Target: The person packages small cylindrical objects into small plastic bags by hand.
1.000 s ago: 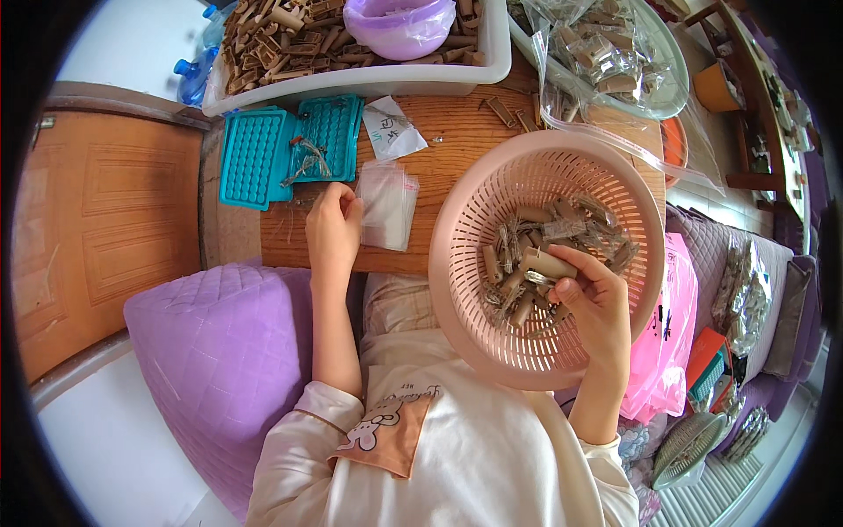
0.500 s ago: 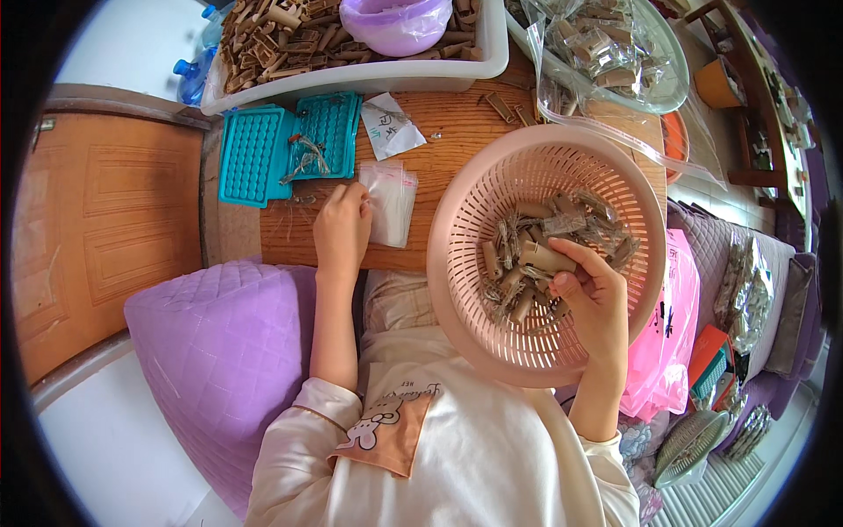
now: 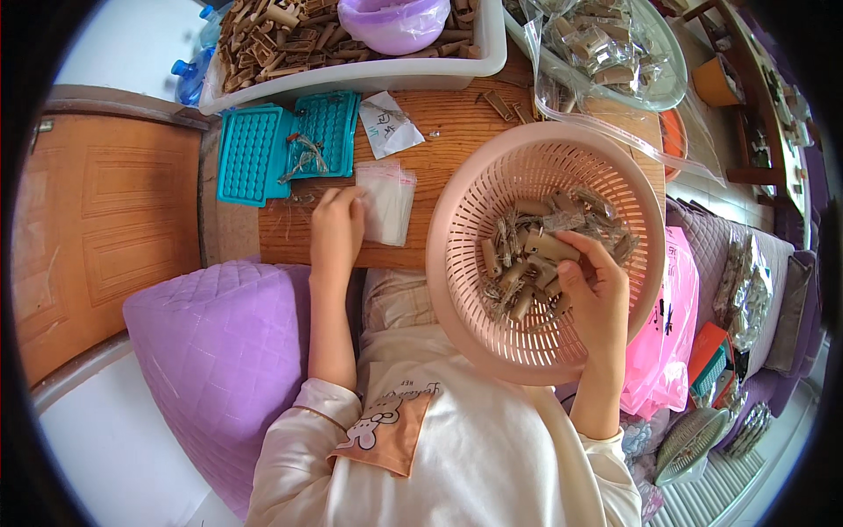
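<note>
Right hand [image 3: 590,294] curled into the pink basket [image 3: 465,263] on the lap, fingers closed on tan clips [image 3: 527,259], while left hand [image 3: 336,230] lies flat, pinning the clear bags [image 3: 386,202] at the table [image 3: 439,140] edge within reach.

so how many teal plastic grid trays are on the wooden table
2. One teal plastic grid tray lies at the table's left edge; the second teal grid tray sits beside it on its right, touching, just beyond the left hand.

One round pink plastic colander basket [image 3: 492,211], two teal plastic grid trays [image 3: 255,154], one purple plastic bowl [image 3: 395,19], one long white plastic tub [image 3: 351,77], one lilac quilted cushion [image 3: 219,351]
</note>
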The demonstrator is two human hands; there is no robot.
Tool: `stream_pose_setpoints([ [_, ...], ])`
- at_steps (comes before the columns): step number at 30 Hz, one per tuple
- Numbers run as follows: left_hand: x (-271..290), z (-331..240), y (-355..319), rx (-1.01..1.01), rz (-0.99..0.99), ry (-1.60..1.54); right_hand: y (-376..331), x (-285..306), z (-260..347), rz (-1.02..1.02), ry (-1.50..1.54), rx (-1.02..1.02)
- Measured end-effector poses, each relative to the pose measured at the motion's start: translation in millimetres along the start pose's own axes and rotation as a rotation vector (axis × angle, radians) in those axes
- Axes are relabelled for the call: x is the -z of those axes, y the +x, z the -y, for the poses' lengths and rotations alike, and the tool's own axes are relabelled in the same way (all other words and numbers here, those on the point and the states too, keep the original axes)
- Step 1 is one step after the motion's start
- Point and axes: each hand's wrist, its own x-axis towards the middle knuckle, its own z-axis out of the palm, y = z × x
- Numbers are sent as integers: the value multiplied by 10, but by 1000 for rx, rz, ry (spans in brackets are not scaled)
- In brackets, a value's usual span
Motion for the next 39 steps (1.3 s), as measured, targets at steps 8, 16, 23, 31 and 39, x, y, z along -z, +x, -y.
stream_pose_setpoints([
  [8, 473, -243, -165, 312, -35, -514, -1, 37, 159, 10, 46, 148],
  [16, 679, -933, -342, 178, 126, -817, 36, -98, 485, -47, -202, 750],
  [23, 753, -1155, -384, 78, 270, -866, 57, -46, 607, -10, -332, 798],
  [31, 707, -1287, -363, 127, 434, -944, 154, 41, 648, 244, -263, 659],
  [39, 590, -1327, -401, 165, 562, -1295, 277, 110, 684, 395, -271, 678],
])
